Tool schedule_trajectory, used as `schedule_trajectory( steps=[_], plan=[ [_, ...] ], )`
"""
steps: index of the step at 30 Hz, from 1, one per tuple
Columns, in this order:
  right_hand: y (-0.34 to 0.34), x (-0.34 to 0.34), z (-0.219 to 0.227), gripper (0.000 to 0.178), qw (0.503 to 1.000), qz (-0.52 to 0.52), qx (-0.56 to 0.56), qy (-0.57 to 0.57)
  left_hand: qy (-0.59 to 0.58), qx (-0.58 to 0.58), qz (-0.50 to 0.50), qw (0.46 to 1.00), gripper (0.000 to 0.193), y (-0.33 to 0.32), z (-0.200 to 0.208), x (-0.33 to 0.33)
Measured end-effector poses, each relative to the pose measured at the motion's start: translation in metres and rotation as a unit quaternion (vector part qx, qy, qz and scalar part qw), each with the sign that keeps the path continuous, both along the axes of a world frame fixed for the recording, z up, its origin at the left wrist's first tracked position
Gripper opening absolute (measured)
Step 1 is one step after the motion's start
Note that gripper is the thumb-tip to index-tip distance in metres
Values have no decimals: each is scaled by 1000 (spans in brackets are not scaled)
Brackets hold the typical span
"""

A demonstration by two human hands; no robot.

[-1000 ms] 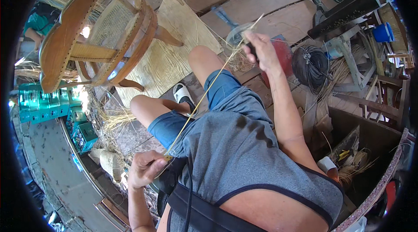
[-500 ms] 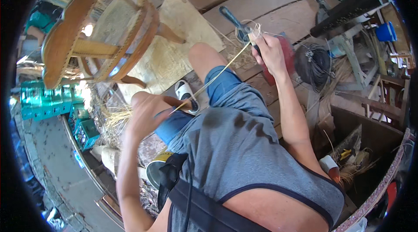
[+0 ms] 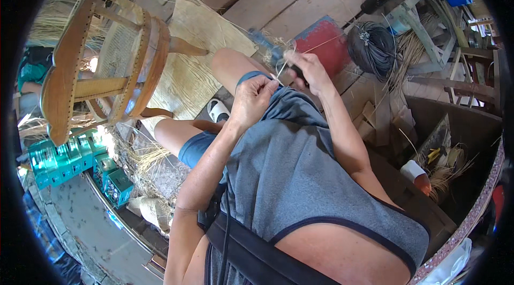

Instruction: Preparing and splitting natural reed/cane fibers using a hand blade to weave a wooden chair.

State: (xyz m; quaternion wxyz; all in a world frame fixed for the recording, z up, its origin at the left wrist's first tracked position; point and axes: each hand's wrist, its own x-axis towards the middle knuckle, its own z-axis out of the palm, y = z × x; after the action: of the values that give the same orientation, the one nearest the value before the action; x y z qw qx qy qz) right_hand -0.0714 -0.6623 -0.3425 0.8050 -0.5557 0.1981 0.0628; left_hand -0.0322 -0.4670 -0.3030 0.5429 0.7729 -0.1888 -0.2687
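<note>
A thin pale strand [image 3: 280, 67], like cane, runs between my hands above my lap. My left hand [image 3: 251, 100] is closed, thumb and fingertips pinching the strand near its end. My right hand [image 3: 309, 72] is closed just right of it, where the strand reaches its fingers. A blue-handled tool [image 3: 262, 40], smeared by motion, sticks out past the right fingers and appears to be held there; its working part is mostly hidden. Fine curled strands hang about the tool. Both hands are close together, over my right thigh.
A wooden chair [image 3: 136, 65] with a woven seat lies tipped at left on a plywood sheet [image 3: 214, 33]. Green crates [image 3: 61, 159] stand at far left. A red board [image 3: 324, 39], a dark wire coil [image 3: 372, 49] and a wooden trestle [image 3: 425, 36] are at right.
My left hand has moved up and right, close to my right hand, and the strand between them has shortened. The blue-handled tool has shifted along with my right hand. The view has tilted.
</note>
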Motion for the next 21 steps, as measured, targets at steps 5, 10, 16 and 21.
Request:
schedule_trajectory(
  steps=[5,10,16,21],
  plan=[
    [-35,-4,-17,37,998,-46,2,40,-1,27,-33,999,19,9,20,-11],
    [-55,4,-15,32,998,-63,0,17,-67,-1,-49,997,22,49,47,-27],
    [-19,10,33,36,994,20,-104,-19,99,120,-100,983,47,81,42,9],
    [21,4,53,51,966,59,-249,-48,149,-89,-15,985,44,14,5,32]
  ],
)
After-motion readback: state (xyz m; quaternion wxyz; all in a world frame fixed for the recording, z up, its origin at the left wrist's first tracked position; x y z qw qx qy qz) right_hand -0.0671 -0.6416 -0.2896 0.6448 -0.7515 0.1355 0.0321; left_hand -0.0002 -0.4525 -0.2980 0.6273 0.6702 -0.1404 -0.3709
